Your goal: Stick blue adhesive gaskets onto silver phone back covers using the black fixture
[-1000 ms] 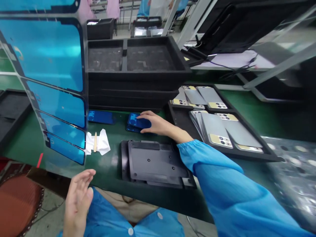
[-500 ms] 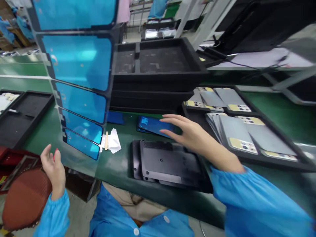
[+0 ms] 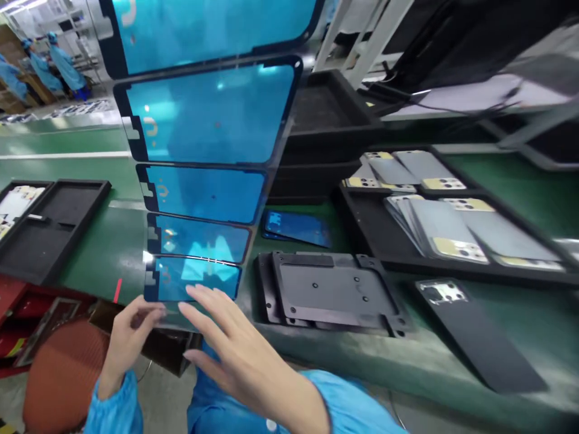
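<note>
Blue-filmed strip of phone-outline adhesive liners point(image 3: 201, 193), first item on my remote feed: its long axis runs from my hands straight up and away, past the top of the view, with the panels set end to end. Its lowest panel point(image 3: 192, 278) sits just above both hands. My right hand point(image 3: 239, 343), open with fingers spread wide, reaches up from below, its fingertips at that panel's lower edge, nearer the panel's middle. My left hand point(image 3: 131, 340), fingers slightly curled, lies at the panel's lower left corner, against the strip's clear margin; whether it pinches, I cannot tell. Further items, on the green workbench point(image 3: 99, 175): a black jig plate point(image 3: 332, 292), a blue-filmed phone screen point(image 3: 296, 229), and a black tray point(image 3: 452, 274) of silver-and-gold phone back covers point(image 3: 434, 226).
</note>
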The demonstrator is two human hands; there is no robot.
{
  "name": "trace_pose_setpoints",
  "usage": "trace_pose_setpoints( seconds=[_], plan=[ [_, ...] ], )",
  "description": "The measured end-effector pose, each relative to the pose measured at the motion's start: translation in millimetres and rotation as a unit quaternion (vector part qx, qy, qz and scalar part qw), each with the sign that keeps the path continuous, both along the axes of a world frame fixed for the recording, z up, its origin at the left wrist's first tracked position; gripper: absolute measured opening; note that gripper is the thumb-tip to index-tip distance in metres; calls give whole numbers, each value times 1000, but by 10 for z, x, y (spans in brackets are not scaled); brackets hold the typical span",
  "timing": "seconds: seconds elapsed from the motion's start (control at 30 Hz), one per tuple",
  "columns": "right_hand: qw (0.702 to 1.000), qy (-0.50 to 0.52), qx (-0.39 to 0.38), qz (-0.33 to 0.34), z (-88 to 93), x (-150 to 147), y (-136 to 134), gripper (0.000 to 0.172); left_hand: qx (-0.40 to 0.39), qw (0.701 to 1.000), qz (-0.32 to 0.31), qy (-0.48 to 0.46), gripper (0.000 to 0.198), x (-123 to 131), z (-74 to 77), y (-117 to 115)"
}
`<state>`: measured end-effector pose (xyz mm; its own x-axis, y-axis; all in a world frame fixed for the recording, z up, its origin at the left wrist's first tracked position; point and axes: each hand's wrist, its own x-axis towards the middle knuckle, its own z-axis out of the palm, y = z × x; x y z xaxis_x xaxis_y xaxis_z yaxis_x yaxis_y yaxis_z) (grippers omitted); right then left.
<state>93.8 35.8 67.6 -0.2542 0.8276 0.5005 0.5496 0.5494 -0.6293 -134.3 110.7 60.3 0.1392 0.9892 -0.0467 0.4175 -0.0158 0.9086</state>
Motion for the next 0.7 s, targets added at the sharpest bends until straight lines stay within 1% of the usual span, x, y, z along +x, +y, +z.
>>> trace_pose_setpoints(
  seconds=[0.07,0.13,0.2,0.27,0.33,0.37,0.43,0.5,0.53,0.57,0.63,0.67,0.7],
  plan=[
    [999,-39,-15,-22,-109,-190,73,69,25,1000,-7,-18,29,34,-15,-132],
    [997,-63,-9,-33,-167,-280,89,62,47,998,-10,-47,19,45,-32,-197],
    [997,-64,18,-49,-179,-306,62,52,54,995,-28,-75,13,53,-24,-205],
    [995,-31,54,-76,-170,-306,27,53,48,992,-77,-84,8,68,17,-186],
    [991,19,87,-103,-161,-298,15,59,44,988,-130,-71,8,79,72,-169],
    [988,45,99,-114,-157,-290,21,63,46,987,-144,-60,9,79,95,-167],
    [980,94,114,-131,-145,-262,48,66,63,987,-141,-31,10,61,115,-169],
    [970,153,115,-149,-113,-206,72,66,94,990,-101,4,8,22,92,-169],
    [964,185,111,-155,-86,-165,74,65,110,991,-72,18,12,-1,67,-162],
    [957,217,108,-162,-52,-115,66,64,121,991,-39,26,25,-22,36,-151],
    [937,274,109,-190,25,11,22,62,121,992,29,33,64,-51,-39,-111],
    [924,292,119,-216,59,88,-9,62,114,991,57,30,80,-56,-78,-85],
    [909,302,136,-253,81,173,-42,63,112,990,81,26,91,-55,-118,-57]
  ],
)
